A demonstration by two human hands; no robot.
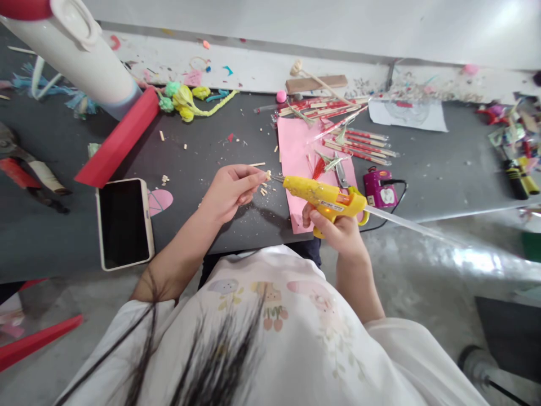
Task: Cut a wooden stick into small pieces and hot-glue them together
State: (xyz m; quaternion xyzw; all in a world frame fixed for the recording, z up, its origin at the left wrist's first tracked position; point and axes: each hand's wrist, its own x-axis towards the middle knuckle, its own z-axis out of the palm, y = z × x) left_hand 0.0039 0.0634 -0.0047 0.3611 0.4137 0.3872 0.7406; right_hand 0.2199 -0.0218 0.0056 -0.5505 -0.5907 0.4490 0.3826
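My right hand (333, 228) is wrapped round the handle of a yellow glue gun (316, 192), with a long clear glue stick (414, 225) jutting from its back. The gun's nozzle points left. Pinched between thumb and fingertips of my left hand (234, 189) is a small cluster of pale wooden bits (267, 175), right at the nozzle tip; whether they touch I cannot tell. Short cut pieces of stick (264, 192) lie on the grey table (203, 146) below. A pink paper sheet (291, 152) lies under the gun, with scissors (340, 173) on it.
Several red-and-cream stick bundles (359, 144) lie behind the gun. A purple power box (380, 189) with a black cable sits to the right. On the left are a phone (125, 223), a red bar (120, 135), a white bottle (88, 56) and pliers (29, 163).
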